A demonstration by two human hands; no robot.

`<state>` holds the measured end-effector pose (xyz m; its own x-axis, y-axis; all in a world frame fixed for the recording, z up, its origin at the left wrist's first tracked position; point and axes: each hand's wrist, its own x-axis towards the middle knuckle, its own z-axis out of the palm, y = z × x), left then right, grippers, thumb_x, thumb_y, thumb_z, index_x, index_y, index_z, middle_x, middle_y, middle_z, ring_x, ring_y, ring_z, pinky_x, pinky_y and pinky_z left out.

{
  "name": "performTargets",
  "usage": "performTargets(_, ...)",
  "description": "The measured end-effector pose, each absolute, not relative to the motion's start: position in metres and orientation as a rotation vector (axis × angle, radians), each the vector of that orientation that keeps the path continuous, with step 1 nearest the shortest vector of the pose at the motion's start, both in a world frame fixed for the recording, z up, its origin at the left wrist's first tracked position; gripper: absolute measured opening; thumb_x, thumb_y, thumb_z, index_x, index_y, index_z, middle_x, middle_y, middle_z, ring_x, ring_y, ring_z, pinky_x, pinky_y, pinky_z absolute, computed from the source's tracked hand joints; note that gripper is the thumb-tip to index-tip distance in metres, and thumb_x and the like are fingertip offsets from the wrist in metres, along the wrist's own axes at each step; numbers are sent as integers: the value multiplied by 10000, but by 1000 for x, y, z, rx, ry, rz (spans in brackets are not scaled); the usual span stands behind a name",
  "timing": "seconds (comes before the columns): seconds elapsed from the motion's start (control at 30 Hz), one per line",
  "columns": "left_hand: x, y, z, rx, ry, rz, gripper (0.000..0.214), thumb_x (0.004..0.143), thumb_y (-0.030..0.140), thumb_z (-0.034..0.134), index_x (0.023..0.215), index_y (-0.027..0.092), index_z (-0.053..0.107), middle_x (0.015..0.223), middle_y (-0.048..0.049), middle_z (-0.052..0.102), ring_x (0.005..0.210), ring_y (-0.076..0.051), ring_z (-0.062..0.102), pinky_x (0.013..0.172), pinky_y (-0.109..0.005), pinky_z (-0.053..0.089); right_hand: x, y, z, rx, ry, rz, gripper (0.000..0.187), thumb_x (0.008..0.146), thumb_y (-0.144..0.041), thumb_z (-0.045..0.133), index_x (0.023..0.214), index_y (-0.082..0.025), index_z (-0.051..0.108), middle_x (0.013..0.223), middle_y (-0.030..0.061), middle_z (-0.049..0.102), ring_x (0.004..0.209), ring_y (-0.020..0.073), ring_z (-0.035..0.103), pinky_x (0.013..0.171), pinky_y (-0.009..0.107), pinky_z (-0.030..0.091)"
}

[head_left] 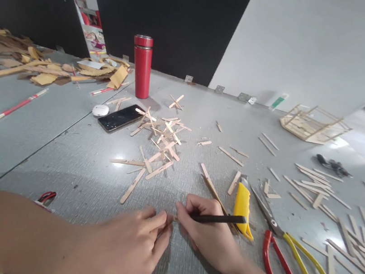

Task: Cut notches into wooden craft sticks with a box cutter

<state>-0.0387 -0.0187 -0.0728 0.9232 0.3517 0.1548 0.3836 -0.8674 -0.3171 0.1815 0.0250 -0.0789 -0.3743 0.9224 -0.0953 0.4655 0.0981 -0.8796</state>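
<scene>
Head view: at lower centre, the left hand [139,240] pinches thumb and forefinger together on a thin wooden stick [166,227], which is mostly hidden. Just to its right, the right hand [211,235] has its fingers clamped round a slim black pen [221,219]. The pen's long axis runs left to right, and its tip meets the stick at the left fingertips. A yellow plastic utility knife [243,205] lies just behind. Flat, pale craft sticks [162,145] scatter across the grey textured table [63,151].
</scene>
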Motion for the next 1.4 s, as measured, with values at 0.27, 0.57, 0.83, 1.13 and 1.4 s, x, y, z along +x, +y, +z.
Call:
performTargets(0.27,-37,-18,-71,-2742,-543,-151,472,874,133,637,1307,-53,646,1161,-216,754,1095,-298,664,881,-390,537,180,25,-77,-1349,-1911,1173,425,974,-321,556,611,-248,346,444,-85,407,349,61,331,354,224,214)
performTargets(0.57,-35,-18,-67,-2727,-534,-158,446,877,117,611,1288,-49,663,1171,-199,754,1064,-292,672,872,-387,543,179,25,-77,-1343,-1964,1029,453,945,-334,593,582,-240,340,490,-78,337,459,83,294,415,247,224)
performTargets(0.83,-38,-19,-68,-2728,-528,-135,454,869,99,589,1296,-38,660,1185,-201,746,1068,-291,669,879,-389,542,178,24,-77,-1338,-1974,1039,443,967,-322,567,585,-243,358,459,-75,373,412,77,310,391,249,209)
performTargets(1.13,-36,-17,-64,-2721,-518,-145,426,879,84,580,1277,-35,677,1193,-194,747,1054,-286,679,858,-381,555,179,26,-78,-1298,-2010,1011,447,957,-306,569,588,-241,327,508,-82,296,489,94,263,430,261,206)
performTargets(1.4,-35,-16,-60,-2712,-502,-100,437,888,101,574,1292,-26,682,1223,-191,747,1077,-290,683,899,-384,559,181,27,-80,-1288,-2038,979,448,952,-309,578,594,-236,319,556,-76,282,543,107,249,474,280,210)
